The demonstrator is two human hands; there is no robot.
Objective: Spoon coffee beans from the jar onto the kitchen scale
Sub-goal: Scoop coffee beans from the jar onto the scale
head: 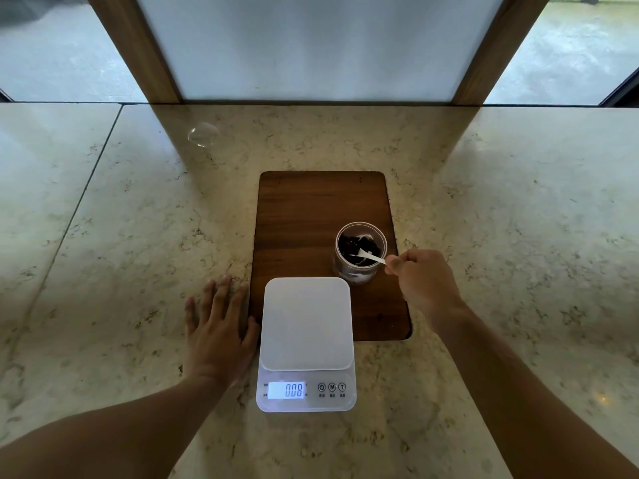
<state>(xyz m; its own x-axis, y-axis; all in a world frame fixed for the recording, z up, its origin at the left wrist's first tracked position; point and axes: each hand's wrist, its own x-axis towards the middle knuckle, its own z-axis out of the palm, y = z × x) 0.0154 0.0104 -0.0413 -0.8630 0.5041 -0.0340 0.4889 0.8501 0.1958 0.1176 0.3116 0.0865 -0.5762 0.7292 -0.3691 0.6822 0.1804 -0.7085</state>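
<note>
Scooping stage, head view. Right hand (418,274), grip pinched on the end of a small white plastic spoon (370,256), reaches from the right; the spoon's long axis runs from the fingers leftward and slightly away, over the rim of a clear round plastic jar (359,252) and into dark coffee beans (350,244). The jar stands upright on the near right part of a dark brown wooden board (311,223) on the pale marbled stone bench (138,219).

White rectangular kitchen scale (306,323) lies to the near left of the jar, close by, its far part over the board's near edge; the weighing platform is bare and the lit display appears to read 0.08. The coming move therefore runs from jar toward the person and leftward, and the right hand is the nearer.

Left hand (221,326), grip open and fingers spread, rests flat on the bench just beside the scale's left edge, holding nothing.

Hard to make out: whether the bowl of the spoon carries beans, a pale patch among the beans, and a faint clear round object (203,134) on the far left of the bench.
</note>
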